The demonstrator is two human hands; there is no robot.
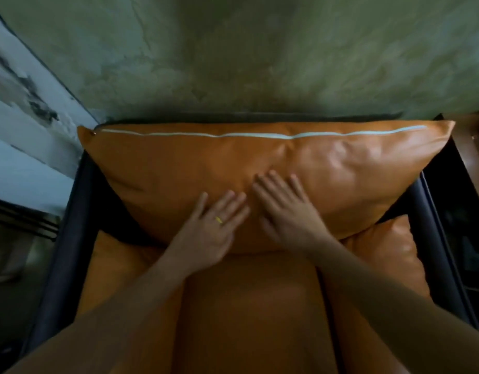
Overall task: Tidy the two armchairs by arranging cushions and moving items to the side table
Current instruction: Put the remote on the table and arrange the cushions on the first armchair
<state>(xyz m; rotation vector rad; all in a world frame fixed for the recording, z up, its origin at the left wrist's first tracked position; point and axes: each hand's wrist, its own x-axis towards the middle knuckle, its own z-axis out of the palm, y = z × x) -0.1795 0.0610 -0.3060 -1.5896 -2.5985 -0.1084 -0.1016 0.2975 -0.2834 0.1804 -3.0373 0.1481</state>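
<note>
A large orange leather back cushion (179, 168) with a pale zip line along its top leans against the back of the dark-framed armchair (71, 217). My left hand (214, 225), with a ring on one finger, lies flat on the cushion's lower middle, fingers straight. Just to its right, my right hand (284, 209) presses flat on the same cushion with spread fingers. Below them lies the orange seat cushion (249, 306). Orange side cushions sit at the left arm (106, 265) and right arm (389, 249).
A mottled green-grey wall (246, 55) rises directly behind the chair. A pale framed panel (22, 125) leans at the left. At the right edge, a dark brown wooden piece of furniture (473, 157) stands close beside the chair's arm.
</note>
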